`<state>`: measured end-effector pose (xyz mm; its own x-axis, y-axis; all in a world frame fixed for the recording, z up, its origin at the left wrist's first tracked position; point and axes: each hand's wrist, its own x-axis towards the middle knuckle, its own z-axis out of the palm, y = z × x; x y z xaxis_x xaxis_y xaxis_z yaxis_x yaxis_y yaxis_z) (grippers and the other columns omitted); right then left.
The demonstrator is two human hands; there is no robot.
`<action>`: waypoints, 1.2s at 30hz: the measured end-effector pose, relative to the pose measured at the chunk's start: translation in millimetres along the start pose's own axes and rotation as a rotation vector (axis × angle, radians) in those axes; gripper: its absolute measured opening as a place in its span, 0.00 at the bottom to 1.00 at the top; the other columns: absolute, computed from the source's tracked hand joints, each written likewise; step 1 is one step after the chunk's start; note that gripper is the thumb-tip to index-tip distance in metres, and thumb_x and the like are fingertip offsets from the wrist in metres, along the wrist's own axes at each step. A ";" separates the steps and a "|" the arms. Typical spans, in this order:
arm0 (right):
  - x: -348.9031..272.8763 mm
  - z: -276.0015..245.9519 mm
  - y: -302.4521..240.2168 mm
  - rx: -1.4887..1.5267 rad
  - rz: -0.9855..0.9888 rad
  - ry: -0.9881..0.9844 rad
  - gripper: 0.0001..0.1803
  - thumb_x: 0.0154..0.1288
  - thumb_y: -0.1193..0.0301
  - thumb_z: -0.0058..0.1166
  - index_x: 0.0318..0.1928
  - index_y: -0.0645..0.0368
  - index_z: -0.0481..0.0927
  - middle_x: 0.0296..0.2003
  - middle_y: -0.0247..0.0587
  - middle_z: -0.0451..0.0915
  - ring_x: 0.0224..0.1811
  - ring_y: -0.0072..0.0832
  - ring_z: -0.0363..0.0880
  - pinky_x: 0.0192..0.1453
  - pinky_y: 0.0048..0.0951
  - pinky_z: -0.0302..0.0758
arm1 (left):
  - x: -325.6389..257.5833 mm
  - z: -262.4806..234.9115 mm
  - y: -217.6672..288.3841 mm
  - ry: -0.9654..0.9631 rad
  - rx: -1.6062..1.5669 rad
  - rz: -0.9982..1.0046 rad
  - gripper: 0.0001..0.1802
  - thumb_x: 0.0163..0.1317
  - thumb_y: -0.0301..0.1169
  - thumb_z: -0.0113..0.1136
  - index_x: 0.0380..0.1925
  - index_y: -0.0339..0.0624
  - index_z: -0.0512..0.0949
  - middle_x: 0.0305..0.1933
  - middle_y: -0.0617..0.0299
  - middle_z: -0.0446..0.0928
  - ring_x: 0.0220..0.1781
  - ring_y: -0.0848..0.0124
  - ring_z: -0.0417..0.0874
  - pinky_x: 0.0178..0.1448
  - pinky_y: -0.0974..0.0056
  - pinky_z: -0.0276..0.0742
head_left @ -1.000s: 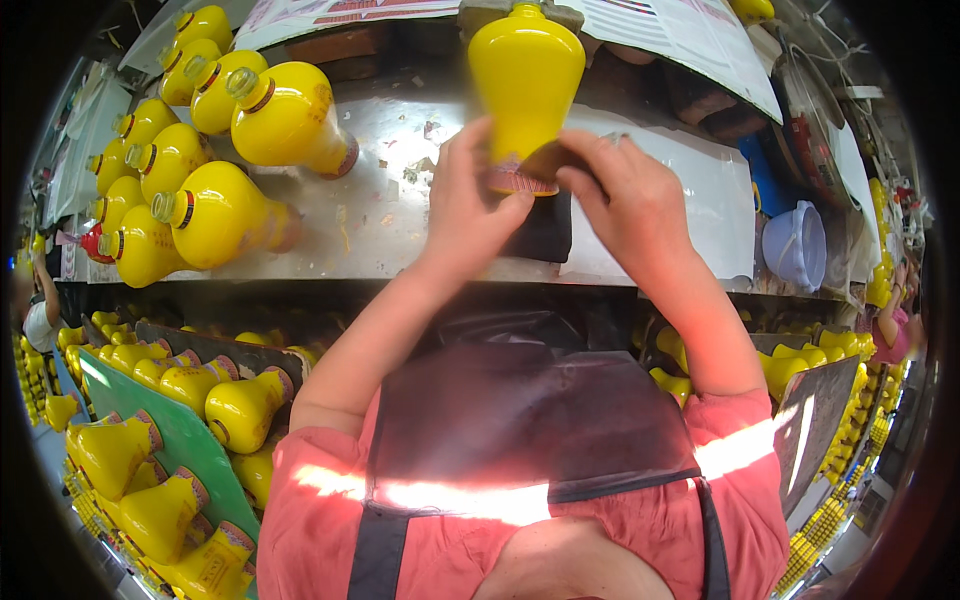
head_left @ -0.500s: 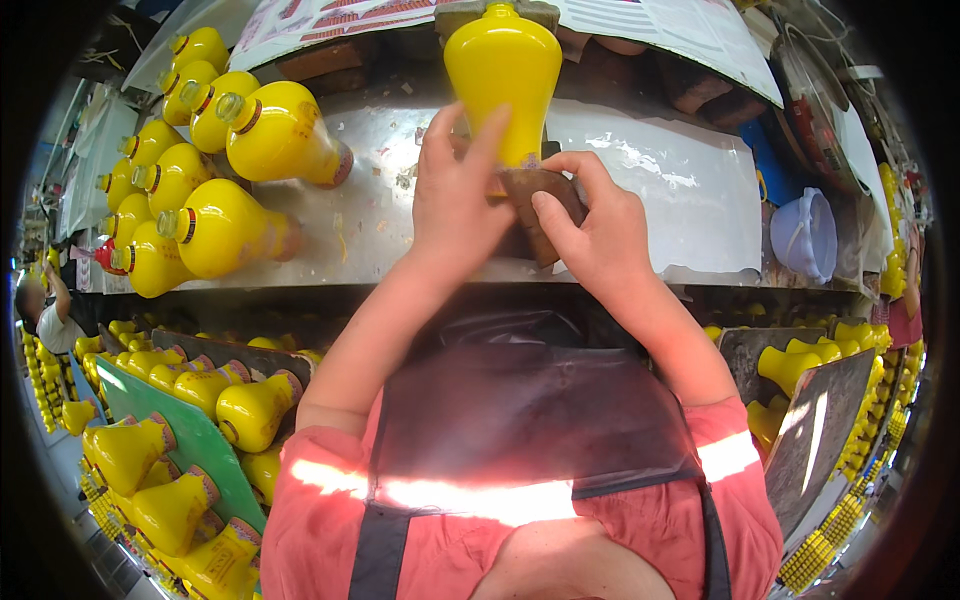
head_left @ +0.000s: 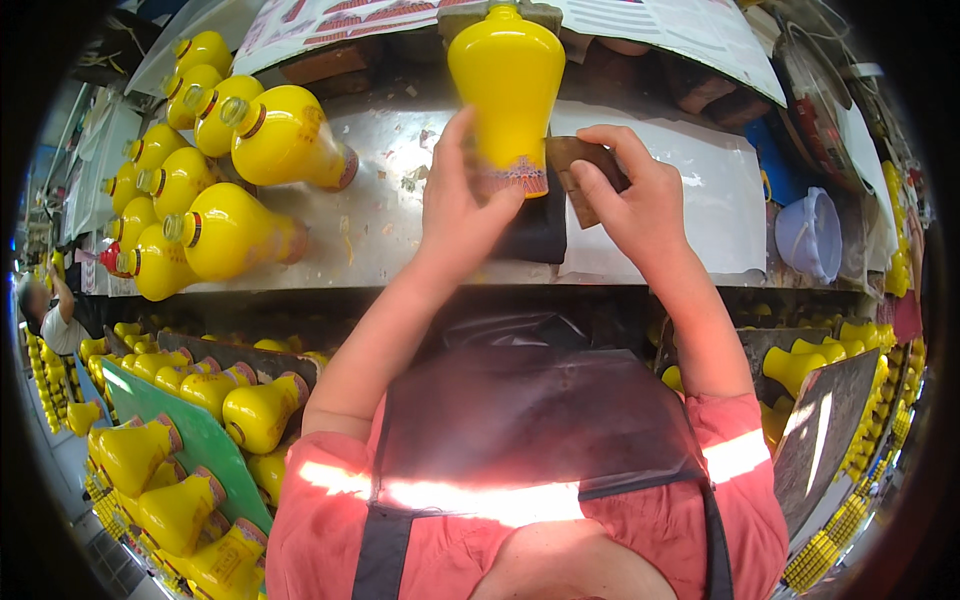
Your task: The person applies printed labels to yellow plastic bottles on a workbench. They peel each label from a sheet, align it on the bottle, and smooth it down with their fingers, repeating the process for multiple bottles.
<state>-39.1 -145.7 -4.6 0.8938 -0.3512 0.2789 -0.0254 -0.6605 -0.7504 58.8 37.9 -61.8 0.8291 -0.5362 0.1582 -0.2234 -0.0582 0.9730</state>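
A glossy yellow bottle [head_left: 505, 90] lies in front of me, its neck at the far end and its foot toward me. A patterned decal band [head_left: 515, 175] runs round its foot. My left hand [head_left: 460, 205] is closed round the foot from the left, thumb near the band and the other fingers partly hidden beside the bottle. Just right of the foot, my right hand [head_left: 640, 195] pinches a flat brown scraper-like piece [head_left: 590, 170] between thumb and fingers. Its near edge is close to the bottle; whether they touch, I cannot tell.
Several yellow bottles [head_left: 285, 135] lie on the metal table [head_left: 360, 220] at left. White sheets [head_left: 670, 220] and a lavender bucket [head_left: 808, 235] are at right; printed decal sheets [head_left: 370, 18] are behind. More bottles fill racks with a green board [head_left: 190, 430] below left. Another person [head_left: 60, 325] is far left.
My right hand has moved right with the brown piece, off the bottle's foot, uncovering the decal band. My left hand has come down round the foot, its thumb now near the band.
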 end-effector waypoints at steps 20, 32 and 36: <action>21.8 10.3 5.8 -0.446 -0.422 0.159 0.17 0.61 0.72 0.72 0.50 0.52 0.84 0.33 0.37 0.86 0.30 0.35 0.85 0.32 0.33 0.79 | 17.4 11.9 7.7 0.100 0.106 0.015 0.50 0.57 0.29 0.69 0.77 0.41 0.52 0.71 0.52 0.64 0.64 0.65 0.71 0.64 0.60 0.72; -8.3 10.9 0.6 -0.240 -0.687 0.220 0.18 0.54 0.81 0.75 0.46 0.53 0.87 0.35 0.36 0.88 0.31 0.35 0.84 0.34 0.33 0.79 | 22.4 15.5 2.9 0.193 -0.110 -0.048 0.41 0.65 0.36 0.65 0.74 0.41 0.58 0.69 0.46 0.68 0.69 0.53 0.73 0.72 0.50 0.71; 4.8 12.2 -8.6 -0.213 -0.181 0.239 0.16 0.60 0.77 0.71 0.49 0.57 0.86 0.38 0.45 0.88 0.36 0.42 0.88 0.39 0.34 0.82 | 16.0 9.2 -3.7 0.117 0.053 0.008 0.46 0.63 0.36 0.68 0.77 0.41 0.55 0.72 0.44 0.64 0.71 0.52 0.72 0.73 0.49 0.70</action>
<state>-29.1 -133.6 -4.1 0.7630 -0.3445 0.5469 0.0089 -0.8405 -0.5417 68.2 21.8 -64.4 0.8805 -0.4354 0.1877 -0.2548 -0.1007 0.9617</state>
